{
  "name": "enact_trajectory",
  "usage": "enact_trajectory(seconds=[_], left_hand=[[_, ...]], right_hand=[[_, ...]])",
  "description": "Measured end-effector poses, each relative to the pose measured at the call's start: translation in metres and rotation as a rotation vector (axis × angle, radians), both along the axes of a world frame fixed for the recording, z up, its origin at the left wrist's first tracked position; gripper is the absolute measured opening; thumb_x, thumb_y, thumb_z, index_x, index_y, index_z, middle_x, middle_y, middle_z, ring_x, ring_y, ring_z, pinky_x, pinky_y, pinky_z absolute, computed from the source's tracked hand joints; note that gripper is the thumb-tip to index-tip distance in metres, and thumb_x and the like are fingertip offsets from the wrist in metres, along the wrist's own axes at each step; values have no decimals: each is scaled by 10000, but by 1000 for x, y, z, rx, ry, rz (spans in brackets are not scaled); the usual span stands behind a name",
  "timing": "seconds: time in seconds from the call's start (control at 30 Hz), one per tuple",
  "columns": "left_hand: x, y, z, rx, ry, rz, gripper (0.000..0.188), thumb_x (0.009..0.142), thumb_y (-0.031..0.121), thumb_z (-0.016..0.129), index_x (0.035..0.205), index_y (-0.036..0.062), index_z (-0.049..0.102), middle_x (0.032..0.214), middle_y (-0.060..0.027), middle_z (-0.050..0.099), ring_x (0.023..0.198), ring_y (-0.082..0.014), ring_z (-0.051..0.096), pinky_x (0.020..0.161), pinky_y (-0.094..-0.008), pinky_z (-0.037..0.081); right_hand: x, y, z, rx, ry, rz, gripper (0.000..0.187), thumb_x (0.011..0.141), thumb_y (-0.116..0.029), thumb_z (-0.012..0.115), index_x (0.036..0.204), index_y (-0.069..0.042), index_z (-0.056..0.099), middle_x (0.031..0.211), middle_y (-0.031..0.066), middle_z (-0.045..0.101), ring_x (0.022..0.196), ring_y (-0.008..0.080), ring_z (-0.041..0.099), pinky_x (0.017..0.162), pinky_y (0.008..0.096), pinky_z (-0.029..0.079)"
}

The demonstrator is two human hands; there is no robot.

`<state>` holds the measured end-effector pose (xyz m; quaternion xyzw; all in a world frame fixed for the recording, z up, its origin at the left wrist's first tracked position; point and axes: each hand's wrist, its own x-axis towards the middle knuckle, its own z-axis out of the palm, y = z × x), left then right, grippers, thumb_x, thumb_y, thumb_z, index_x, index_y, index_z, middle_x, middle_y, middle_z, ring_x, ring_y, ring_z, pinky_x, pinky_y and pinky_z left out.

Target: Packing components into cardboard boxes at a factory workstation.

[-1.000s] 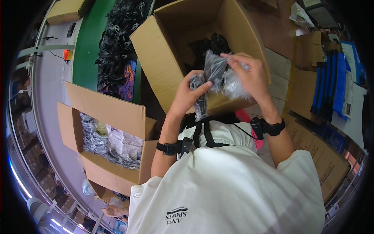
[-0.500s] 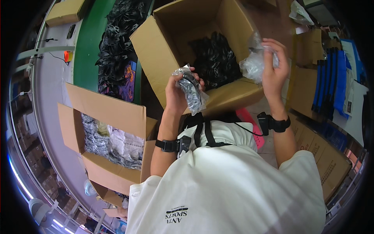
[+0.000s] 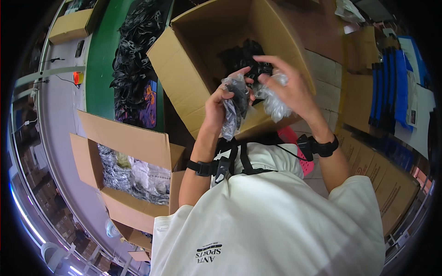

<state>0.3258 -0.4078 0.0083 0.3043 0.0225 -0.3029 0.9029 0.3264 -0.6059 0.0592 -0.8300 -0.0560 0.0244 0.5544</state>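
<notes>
My left hand (image 3: 215, 109) is closed round a clear plastic bag with a dark, curved part (image 3: 235, 105) inside, held over the near side of a large open carton (image 3: 177, 73). Close to its right is my right hand (image 3: 297, 92), index finger and thumb reaching toward the bagged part. A crumpled bunch of clear plastic bags (image 3: 276, 102) sits against its palm; the lower fingers that hold it are mostly hidden. Loose black plastic parts (image 3: 248, 51) lie heaped inside the carton beyond my hands.
On the left, a smaller open carton (image 3: 131, 202) holds bagged parts. More black parts (image 3: 136, 60) are piled on a green bench surface (image 3: 101, 64). A pink perforated item (image 3: 306, 165) lies below the large carton. Flat cartons (image 3: 368, 179) and blue-black items (image 3: 389, 92) stand to the right.
My right hand has swung left with the plastic bunch, from the carton's right edge to beside my left hand. My left hand has shifted slightly right, still holding the bagged part.
</notes>
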Motion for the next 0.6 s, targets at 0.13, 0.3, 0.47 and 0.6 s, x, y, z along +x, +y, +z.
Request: enact_trajectory(seconds=[0.13, 0.3, 0.47, 0.6], left_hand=[[3, -19, 10, 142, -19, -103, 693, 824, 241, 474, 1468, 16, 353, 1132, -96, 584, 882, -225, 626, 846, -325, 500], [8, -23, -13, 690, -472, -70, 624, 1058, 452, 220, 1530, 45, 241, 1472, -147, 315, 1281, -253, 369, 1097, -348, 291], [12, -26, -15, 1034, -537, 22, 602, 1063, 404, 241, 1505, -4, 256, 1454, -273, 257, 1319, -399, 316, 1125, -428, 278], [18, -14, -38, 1243, -727, 185, 558, 1067, 358, 248, 1461, -28, 333, 1450, -284, 256, 1351, -429, 283, 1133, -453, 261]], right_hand=[[-2, 9, 6, 50, 297, 19, 208, 852, -147, 713, 1027, -36, 703, 843, 98, 704, 732, 163, 677, 654, 296, 504], [-4, -8, -6, -127, -71, -149, 138, 838, -132, 724, 891, -5, 718, 766, 109, 678, 649, 183, 645, 606, 301, 474], [-6, -31, -10, -206, -151, -270, 123, 831, -126, 734, 881, -13, 726, 745, 101, 667, 664, 186, 646, 609, 300, 464], [-4, -26, -4, -215, -264, -332, 115, 831, -115, 734, 886, -14, 726, 749, 94, 669, 674, 185, 647, 617, 294, 470]])
